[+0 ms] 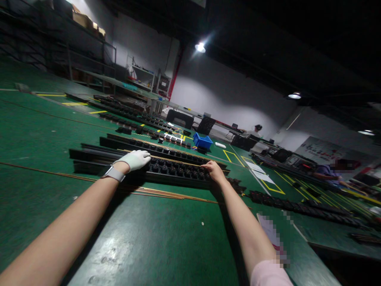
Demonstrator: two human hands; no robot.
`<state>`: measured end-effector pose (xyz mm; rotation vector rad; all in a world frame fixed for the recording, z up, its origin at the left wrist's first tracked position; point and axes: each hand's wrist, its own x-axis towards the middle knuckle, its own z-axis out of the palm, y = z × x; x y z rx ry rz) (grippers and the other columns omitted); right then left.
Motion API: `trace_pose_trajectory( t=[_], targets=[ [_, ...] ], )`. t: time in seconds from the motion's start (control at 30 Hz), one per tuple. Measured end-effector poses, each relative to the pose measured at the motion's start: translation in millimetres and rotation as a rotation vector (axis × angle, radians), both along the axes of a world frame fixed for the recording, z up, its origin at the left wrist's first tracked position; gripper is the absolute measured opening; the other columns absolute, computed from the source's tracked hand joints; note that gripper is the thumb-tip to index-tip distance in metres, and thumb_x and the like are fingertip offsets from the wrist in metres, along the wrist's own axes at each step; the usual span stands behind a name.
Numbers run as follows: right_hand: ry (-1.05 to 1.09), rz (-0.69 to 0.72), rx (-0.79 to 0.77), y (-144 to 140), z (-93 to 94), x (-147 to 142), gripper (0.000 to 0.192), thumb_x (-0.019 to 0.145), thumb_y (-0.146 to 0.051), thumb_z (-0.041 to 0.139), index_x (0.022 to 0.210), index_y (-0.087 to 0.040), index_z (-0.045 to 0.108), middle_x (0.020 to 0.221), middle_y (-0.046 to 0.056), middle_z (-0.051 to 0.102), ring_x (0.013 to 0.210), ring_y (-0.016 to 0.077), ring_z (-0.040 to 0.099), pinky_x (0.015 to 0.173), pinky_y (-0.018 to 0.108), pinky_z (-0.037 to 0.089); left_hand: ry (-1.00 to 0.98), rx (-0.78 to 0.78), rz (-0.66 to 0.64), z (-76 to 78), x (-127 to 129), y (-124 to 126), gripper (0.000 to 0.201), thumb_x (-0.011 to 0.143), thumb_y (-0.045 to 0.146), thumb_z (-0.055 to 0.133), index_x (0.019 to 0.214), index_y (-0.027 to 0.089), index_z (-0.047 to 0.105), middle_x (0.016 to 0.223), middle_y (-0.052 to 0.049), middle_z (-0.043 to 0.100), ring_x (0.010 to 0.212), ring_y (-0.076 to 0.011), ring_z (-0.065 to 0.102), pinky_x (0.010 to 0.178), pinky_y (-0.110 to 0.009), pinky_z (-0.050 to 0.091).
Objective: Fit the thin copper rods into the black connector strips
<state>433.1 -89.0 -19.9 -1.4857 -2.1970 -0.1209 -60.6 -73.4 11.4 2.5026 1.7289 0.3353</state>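
Open blue bin (203, 142), white oblong object (220, 145) just right of it, white paper sheets (259, 172) farther to its right, dark chair (206, 126) behind it, lit lamp (200, 48) high above it, red pipe (175, 74) beyond it to the left

Glove (134, 160) looks matt cloth; rods (166, 194), shiny metal; tabletop (133, 246), smooth, glossy.

1. White-gloved left hand (138, 159): palm hidden.
2. Bare right hand (213, 171): fingertip contact too small to tell.
3. Thin copper-coloured metal rods (168, 194): cut off at left.
4. Pink fabric sleeve (269, 274): cut off below.
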Motion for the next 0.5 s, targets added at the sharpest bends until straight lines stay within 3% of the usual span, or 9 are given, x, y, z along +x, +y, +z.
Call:
trace_pose_trajectory(
  t=[0.2, 0.5],
  targets=[
    [-0.217, 0.031, 0.022, 3, 5.7, 5, 0.034, 0.104, -0.019, 0.061, 0.118, -0.035, 0.087, 0.109, 0.004, 0.076, 0.094, 0.0196, 0.067, 0.087, 0.028, 0.05, 0.037, 0.027, -0.062, -0.8, -4, 0, 0.061, 0.094, 0.049, 0.046, 0.143, 0.025, 0.073, 0.159, -0.01, 0.065, 0.143, -0.0321, 0.062, 0.12, -0.042, 0.048],
    [-0.422, -0.001, 0.005, 3, 15.3, 0, 0.045, 0.105, -0.012, 0.058, 0.13, -0.038, 0.083, 0.117, 0.005, 0.078, 0.1, 0.0211, 0.069, 0.089, 0.028, 0.049, 0.0, 0.031, -0.056, -4.9, -5, 5, 0.061, 0.093, 0.051, 0.048, 0.141, 0.024, 0.074, 0.157, -0.012, 0.066, 0.142, -0.0341, 0.063, 0.119, -0.045, 0.048]
  ],
)
